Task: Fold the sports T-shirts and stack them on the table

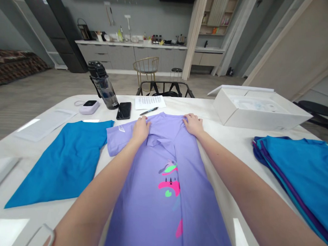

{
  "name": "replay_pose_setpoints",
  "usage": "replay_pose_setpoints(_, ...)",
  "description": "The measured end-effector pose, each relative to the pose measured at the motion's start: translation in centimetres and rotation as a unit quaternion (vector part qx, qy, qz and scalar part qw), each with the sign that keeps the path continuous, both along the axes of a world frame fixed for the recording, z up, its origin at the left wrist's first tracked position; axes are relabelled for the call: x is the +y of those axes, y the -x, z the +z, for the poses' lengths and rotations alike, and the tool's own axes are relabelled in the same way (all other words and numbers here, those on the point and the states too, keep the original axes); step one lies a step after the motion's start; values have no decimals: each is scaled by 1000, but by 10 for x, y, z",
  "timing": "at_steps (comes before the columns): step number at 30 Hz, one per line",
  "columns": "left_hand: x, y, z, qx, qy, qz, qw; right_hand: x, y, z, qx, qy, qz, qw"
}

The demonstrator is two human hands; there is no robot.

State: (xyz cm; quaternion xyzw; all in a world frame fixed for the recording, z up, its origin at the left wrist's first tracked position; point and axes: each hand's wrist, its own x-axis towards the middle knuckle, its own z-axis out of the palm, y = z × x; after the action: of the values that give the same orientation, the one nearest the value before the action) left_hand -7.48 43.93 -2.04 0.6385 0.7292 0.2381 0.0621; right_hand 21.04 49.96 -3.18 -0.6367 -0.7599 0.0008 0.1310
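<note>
A purple T-shirt (158, 198) lies lengthwise in front of me, its right side folded inward over part of a pink and green print. My left hand (141, 130) is closed on the cloth at the left shoulder, beside the spread-out left sleeve. At the upper right folded corner, my right hand (193, 124) grips the edge with bent fingers. Some cloth bunches up below the collar between both hands. My fingertips are partly hidden by the hands.
A blue folded garment (65, 163) lies left, a stack of folded shirts (307, 169) right. Along the far side of the white table (205, 107) are a water bottle (105, 87), phone (124, 110), pen (149, 111), paper (150, 102), lilac device (89, 107) and open white box (253, 118).
</note>
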Motion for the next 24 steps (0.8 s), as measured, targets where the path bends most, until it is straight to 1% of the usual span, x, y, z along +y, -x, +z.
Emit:
replay_pose_setpoints(2, -17, 7, -5, 76, -13, -23, 997, -2, 0, 0, -16, -3, 0, 1000)
replay_pose_setpoints(4, -32, 22, -7, 137, -10, -19, 990, -2, 0, 2, -31, 0, 5, 1000)
replay_pose_setpoints(7, -45, 55, -3, 197, 10, 34, 980, -3, 7, 8, -57, -6, 2, 998)
replay_pose_setpoints(9, -48, 79, 2, 220, 39, 64, 973, -4, 24, 14, -61, -33, -8, 998)
replay_pose_setpoints(10, -49, 90, 5, 226, 53, 70, 970, -5, 36, 17, -54, -46, -4, 997)
replay_pose_setpoints(12, -50, 106, 11, 236, 62, 62, 968, -5, 67, 23, -30, -55, 35, 997)
replay_pose_setpoints(15, -53, 118, 20, 252, 49, 40, 966, -2, 121, 27, 0, -18, 128, 992)
replay_pose_setpoints(16, -55, 120, 23, 256, 50, 37, 965, 0, 137, 28, 4, -3, 147, 989)
replay_pose_setpoints(18, -60, 125, 29, 259, 66, 42, 963, 7, 162, 27, 2, 25, 160, 987)
replay_pose_setpoints(21, -69, 135, 40, 242, 76, 44, 966, 20, 178, 25, -6, 57, 148, 987)
replay_pose_setpoints(23, -74, 142, 47, 189, 67, 25, 979, 29, 179, 22, 0, 66, 137, 988)
replay_pose_setpoints(24, -76, 145, 51, 142, 61, 9, 988, 34, 177, 21, 7, 67, 136, 988)
